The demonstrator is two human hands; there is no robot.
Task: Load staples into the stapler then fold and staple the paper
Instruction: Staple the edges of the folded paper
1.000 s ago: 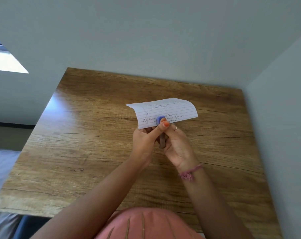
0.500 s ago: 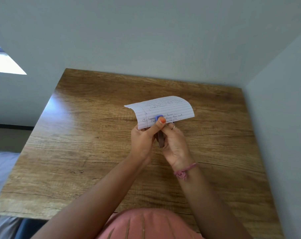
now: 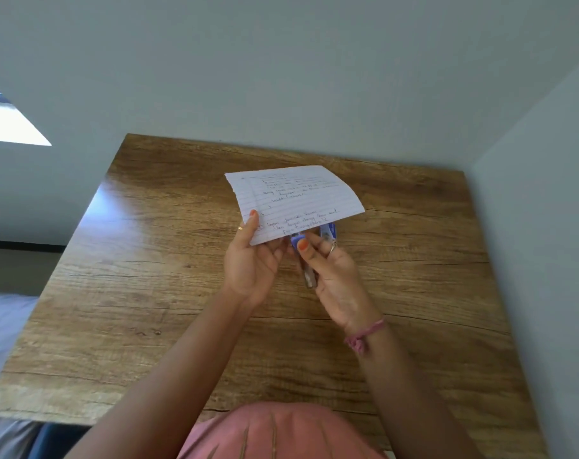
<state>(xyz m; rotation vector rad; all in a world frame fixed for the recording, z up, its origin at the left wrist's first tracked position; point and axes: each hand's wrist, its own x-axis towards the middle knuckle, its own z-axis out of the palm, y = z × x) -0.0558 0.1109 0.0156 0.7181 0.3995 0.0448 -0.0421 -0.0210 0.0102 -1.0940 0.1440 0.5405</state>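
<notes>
- Both hands are raised over the wooden counter at mid-frame.
- Left hand pinches the folded lined paper at its lower left corner, thumb on top.
- Right hand is closed around the small blue stapler, just under the paper's lower edge.
</notes>
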